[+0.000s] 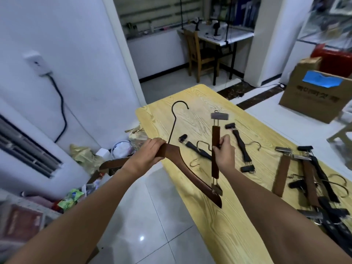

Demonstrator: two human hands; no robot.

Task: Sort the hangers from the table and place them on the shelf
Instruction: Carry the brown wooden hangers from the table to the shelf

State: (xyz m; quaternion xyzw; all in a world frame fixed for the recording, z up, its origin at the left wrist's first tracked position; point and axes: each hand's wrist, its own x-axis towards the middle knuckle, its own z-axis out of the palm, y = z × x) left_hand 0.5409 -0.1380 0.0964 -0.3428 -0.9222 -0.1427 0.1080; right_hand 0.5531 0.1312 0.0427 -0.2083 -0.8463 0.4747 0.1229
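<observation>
readable text: none, every mark is blurred or too small
box [314, 100]: a row of dark printed characters on the brown side, below a blue patch; blurred, cannot be read
green packet [71, 198]: pale print, too small to make out
red pack [99, 175]: a few pale letters on its face, not legible
red cover [22, 223]: faint marks at lower left — blurred
hangers [281, 174]: nothing legible on wood or clips
</observation>
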